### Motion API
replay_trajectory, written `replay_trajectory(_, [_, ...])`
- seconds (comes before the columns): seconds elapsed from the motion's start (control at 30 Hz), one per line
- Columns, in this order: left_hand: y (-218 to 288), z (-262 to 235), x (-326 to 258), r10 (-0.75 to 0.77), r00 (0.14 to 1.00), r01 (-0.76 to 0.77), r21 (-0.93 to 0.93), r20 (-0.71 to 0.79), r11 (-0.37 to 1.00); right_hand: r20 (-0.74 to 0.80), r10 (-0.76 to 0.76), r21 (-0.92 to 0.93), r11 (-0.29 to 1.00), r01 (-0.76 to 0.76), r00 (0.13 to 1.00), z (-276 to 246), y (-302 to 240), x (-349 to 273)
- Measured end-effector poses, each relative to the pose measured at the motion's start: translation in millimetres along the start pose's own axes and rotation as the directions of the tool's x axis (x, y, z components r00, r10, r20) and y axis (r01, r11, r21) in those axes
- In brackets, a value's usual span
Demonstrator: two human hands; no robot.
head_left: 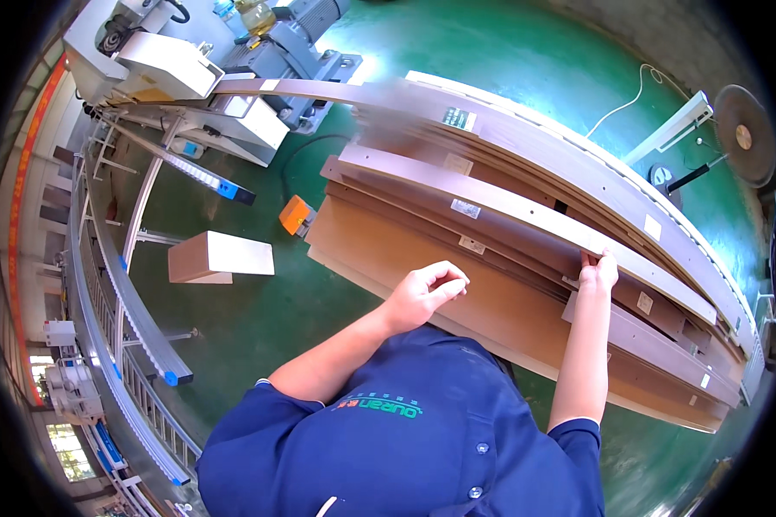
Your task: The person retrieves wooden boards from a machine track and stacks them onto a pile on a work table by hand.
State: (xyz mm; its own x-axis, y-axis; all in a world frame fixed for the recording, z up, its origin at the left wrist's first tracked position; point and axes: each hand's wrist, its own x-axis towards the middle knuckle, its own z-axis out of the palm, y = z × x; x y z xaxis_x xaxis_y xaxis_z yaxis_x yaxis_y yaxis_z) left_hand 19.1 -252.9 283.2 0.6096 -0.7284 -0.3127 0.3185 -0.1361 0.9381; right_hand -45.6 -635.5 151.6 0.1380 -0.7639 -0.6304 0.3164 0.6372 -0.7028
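grips the board by its near edge with the right hand, with fingers clamped there, likely to steady so long a piece. holds the left hand above the near side of the stack, with fingers curled together on nothing visible. has the board lengthwise over the stack, probably for support along its length, hemmed in beyond by more boards. has a box and pedal on the floor at left, a machine farther off, a fan at far right.

Smooth matt strip, glossy floor
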Motion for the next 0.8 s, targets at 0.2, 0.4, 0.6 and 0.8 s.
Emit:
replay_trajectory(0.2, [-11.3,-21.2,1.5,-0.013,1.000,0.014,-0.112,0.017,0.994,0.057,0.027,-0.086,0.996,-0.022,0.998,10.3,-2.8,26.0])
replay_trajectory(0.4, [-14.5,-37.6,8.4,-0.005,1.000,0.008,-0.175,0.016,0.984,0.104,0.225,-0.693,0.715,-0.092,0.969,-4.1,-31.2,16.3])
replay_trajectory(0.6, [-23.0,-53.6,18.1,-0.005,1.000,0.004,-0.252,-0.003,0.968,0.084,0.199,-0.522,0.843,-0.127,0.976,-8.3,-25.2,40.6])
replay_trajectory(0.8, [-31.4,-76.2,11.6,-0.047,0.993,0.013,-0.282,-0.113,0.959,0.416,0.036,-0.682,0.673,0.286,0.909,77.8,7.1,-80.2])
